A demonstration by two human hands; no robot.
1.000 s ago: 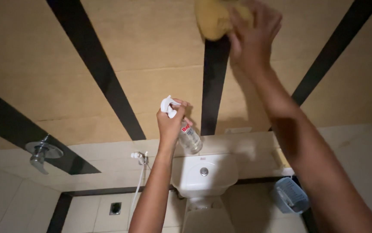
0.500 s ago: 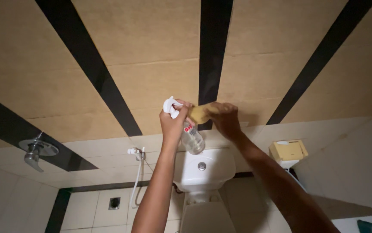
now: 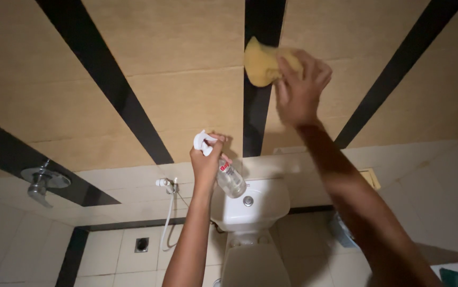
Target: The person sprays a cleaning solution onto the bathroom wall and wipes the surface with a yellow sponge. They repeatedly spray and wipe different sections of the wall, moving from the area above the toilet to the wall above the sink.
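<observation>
My right hand [image 3: 299, 91] presses a yellow sponge [image 3: 260, 65] flat against the tan tiled wall [image 3: 176, 79], over a black vertical stripe [image 3: 258, 122]. Lower and to the left, my left hand [image 3: 206, 159] grips a clear spray bottle [image 3: 230, 178] with a white trigger head [image 3: 202, 141], held up in front of the wall with its body hanging down to the right.
A white toilet with its cistern [image 3: 250, 204] stands below the hands. A hand-held sprayer hose [image 3: 166, 212] hangs on the white lower tiles at the left. A chrome tap [image 3: 42, 180] sticks out at far left. A floor drain [image 3: 142, 244] sits low on the left.
My right hand has carried the sponge up the black stripe from beside the bottle to high on the wall. My left hand with the bottle has stayed about where it was.
</observation>
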